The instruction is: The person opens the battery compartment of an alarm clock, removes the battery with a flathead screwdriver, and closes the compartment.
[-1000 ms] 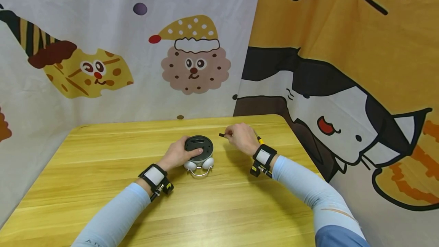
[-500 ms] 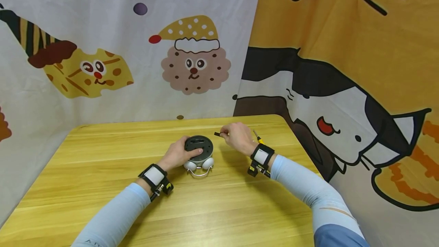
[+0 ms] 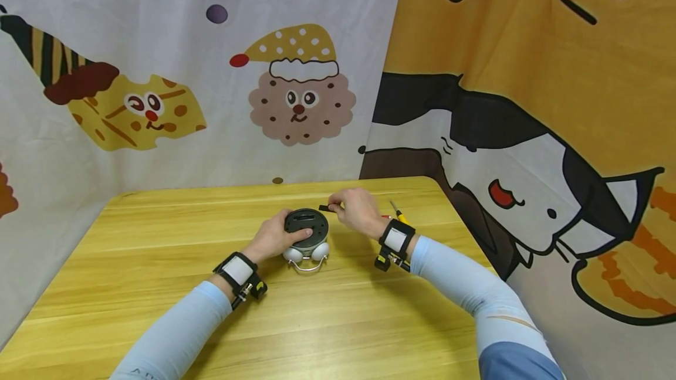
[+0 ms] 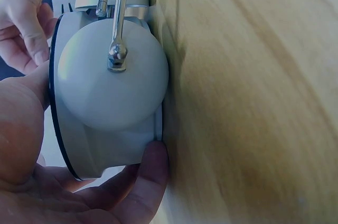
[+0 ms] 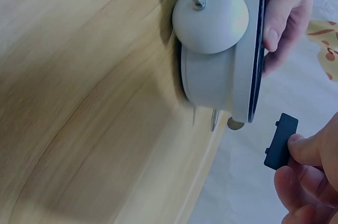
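Observation:
A twin-bell alarm clock (image 3: 307,221) lies face down on the table, its black back upward and its white bells and wire handle toward me. My left hand (image 3: 270,237) grips it from the left, thumb across the back and fingers around the side. Between the thumb and fingers of my right hand (image 3: 359,211) is a small black battery cover (image 5: 281,142) with two little tabs on one edge. That hand hovers just right of the clock's far side, and the cover is apart from the clock. On the back, a slot-like recess shows near the far edge.
A yellow-handled screwdriver (image 3: 398,212) lies behind my right wrist, with a small red item (image 3: 386,216) partly hidden beside it. The wooden table (image 3: 253,321) ends at a printed curtain (image 3: 174,169) at the back.
My right hand has moved left with the battery cover, closer to the clock. More of the screwdriver and the red item now show. My left hand and the clock have stayed still.

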The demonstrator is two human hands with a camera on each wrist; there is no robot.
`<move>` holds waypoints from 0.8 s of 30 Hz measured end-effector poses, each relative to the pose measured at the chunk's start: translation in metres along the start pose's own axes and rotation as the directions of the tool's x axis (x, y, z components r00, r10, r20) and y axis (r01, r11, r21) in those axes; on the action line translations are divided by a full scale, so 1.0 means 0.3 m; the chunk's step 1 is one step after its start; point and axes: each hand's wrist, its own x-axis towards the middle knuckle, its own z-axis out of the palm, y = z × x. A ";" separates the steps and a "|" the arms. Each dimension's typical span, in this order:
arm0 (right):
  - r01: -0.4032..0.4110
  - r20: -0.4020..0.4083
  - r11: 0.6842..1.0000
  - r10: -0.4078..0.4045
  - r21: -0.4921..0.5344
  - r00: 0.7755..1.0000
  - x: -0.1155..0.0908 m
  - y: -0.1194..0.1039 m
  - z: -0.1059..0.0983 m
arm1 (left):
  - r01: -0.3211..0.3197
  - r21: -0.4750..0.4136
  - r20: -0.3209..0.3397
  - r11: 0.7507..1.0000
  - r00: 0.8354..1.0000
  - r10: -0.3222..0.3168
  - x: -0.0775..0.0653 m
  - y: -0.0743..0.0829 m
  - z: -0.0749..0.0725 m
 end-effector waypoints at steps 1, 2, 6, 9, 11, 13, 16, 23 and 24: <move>0.006 0.002 1.000 -0.006 -0.003 1.000 0.003 -0.004 0.001 | 0.000 0.001 -0.001 1.000 1.000 0.000 0.000 0.000 0.000; 0.011 0.004 1.000 -0.011 -0.007 1.000 0.005 -0.008 0.003 | 0.000 0.000 -0.001 1.000 1.000 0.000 0.000 0.000 0.000; 0.021 0.020 1.000 -0.021 -0.015 1.000 0.014 -0.028 0.006 | -0.001 -0.001 0.000 1.000 1.000 0.001 0.001 0.001 0.000; 0.031 0.031 1.000 -0.031 0.002 0.999 0.019 -0.043 0.008 | -0.003 -0.002 0.001 1.000 1.000 0.003 0.002 0.002 0.000; 0.043 0.036 0.999 -0.044 0.015 0.998 0.022 -0.052 0.012 | -0.005 -0.003 0.001 1.000 1.000 0.005 0.002 0.001 -0.001; 0.059 0.041 0.998 -0.060 0.021 0.997 0.026 -0.060 0.016 | -0.008 -0.004 0.000 1.000 1.000 0.008 0.003 -0.001 -0.001; 0.076 0.049 0.997 -0.077 0.031 0.996 0.032 -0.072 0.020 | -0.013 -0.005 -0.001 1.000 1.000 0.013 0.004 -0.002 0.000; 0.080 0.065 0.994 -0.084 0.070 0.994 0.043 -0.095 0.025 | -0.020 -0.006 -0.002 1.000 1.000 0.020 0.004 -0.002 -0.001; 0.081 0.067 0.994 -0.086 0.069 0.994 0.044 -0.096 0.027 | -0.020 -0.004 -0.003 1.000 1.000 0.020 0.004 -0.002 -0.001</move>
